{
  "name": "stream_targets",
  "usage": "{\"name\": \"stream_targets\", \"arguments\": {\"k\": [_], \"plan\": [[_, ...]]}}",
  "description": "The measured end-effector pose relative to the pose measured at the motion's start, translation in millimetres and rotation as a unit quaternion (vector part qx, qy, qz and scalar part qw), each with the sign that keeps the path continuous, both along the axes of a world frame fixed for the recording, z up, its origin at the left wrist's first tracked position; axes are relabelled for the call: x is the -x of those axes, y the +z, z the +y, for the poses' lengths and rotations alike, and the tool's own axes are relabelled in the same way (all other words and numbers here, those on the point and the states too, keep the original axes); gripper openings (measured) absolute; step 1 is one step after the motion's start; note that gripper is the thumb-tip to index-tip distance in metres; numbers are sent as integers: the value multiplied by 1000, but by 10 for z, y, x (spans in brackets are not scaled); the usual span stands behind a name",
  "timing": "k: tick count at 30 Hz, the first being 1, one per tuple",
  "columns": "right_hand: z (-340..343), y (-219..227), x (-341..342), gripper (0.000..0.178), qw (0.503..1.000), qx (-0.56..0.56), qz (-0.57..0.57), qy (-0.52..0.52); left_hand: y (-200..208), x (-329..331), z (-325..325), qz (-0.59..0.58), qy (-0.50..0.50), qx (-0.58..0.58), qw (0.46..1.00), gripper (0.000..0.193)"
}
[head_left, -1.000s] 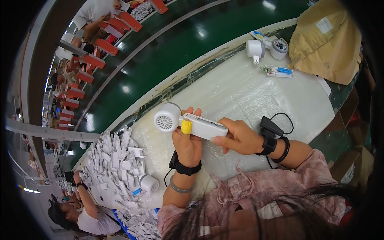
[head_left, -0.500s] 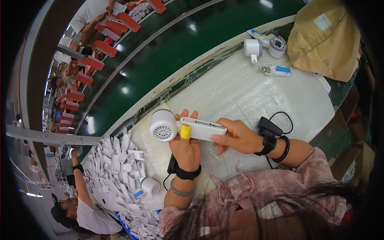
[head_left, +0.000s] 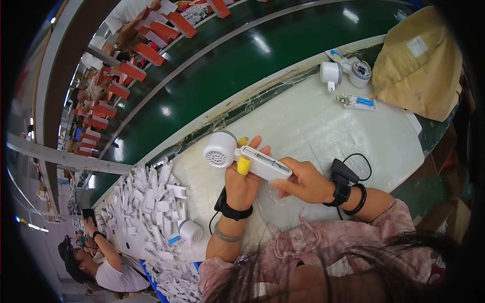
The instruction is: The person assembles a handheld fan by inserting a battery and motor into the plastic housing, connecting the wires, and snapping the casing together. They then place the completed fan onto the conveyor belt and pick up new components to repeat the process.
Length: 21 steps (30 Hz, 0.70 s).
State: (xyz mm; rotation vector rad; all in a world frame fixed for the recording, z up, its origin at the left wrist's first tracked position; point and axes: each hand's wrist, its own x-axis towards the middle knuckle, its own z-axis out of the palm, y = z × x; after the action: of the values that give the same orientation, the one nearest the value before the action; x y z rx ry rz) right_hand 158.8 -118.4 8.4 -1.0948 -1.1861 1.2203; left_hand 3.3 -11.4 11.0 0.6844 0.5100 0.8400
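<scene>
A white handheld fan (head_left: 263, 162) lies across my hands above the table, its round grilled head to the left and its long handle sloping down to the right. A long narrow slot runs along the upper face of the handle. My left hand (head_left: 239, 185) grips it near the neck, palm up, with yellow wraps on the thumb and a finger. At the handle's far end, the thumb and fingers of my right hand (head_left: 309, 183) pinch it.
Left of my forearm lies a heap of white plastic parts (head_left: 151, 197) with another fan head (head_left: 190, 231). Opened fans (head_left: 331, 74) with exposed wires sit at the back right beside a brown paper bag (head_left: 417, 65). A green conveyor (head_left: 202, 86) runs behind; a co-worker (head_left: 113, 270) is at left.
The handle now tilts more steeply down to the right, and its slotted face is turned more toward me. Both hands keep hold of the fan; the whole view has shifted slightly.
</scene>
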Motion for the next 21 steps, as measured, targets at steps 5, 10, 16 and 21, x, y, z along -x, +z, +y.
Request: {"name": "stream_targets", "arguments": {"k": [5,10,16,21], "plan": [[62,-70,-79,38,958,28,-283,23,42,-65,79,119,-3,-52,992,46],[-9,-145,-36,36,936,-56,-348,4,58,127,965,271,-13,-97,958,36],[-57,-188,20,31,923,-94,-373,13,-306,551,2723,433,140,-218,863,29],[-12,-285,-22,28,916,-89,-389,39,-509,442,3341,674,255,-373,584,58]]}}
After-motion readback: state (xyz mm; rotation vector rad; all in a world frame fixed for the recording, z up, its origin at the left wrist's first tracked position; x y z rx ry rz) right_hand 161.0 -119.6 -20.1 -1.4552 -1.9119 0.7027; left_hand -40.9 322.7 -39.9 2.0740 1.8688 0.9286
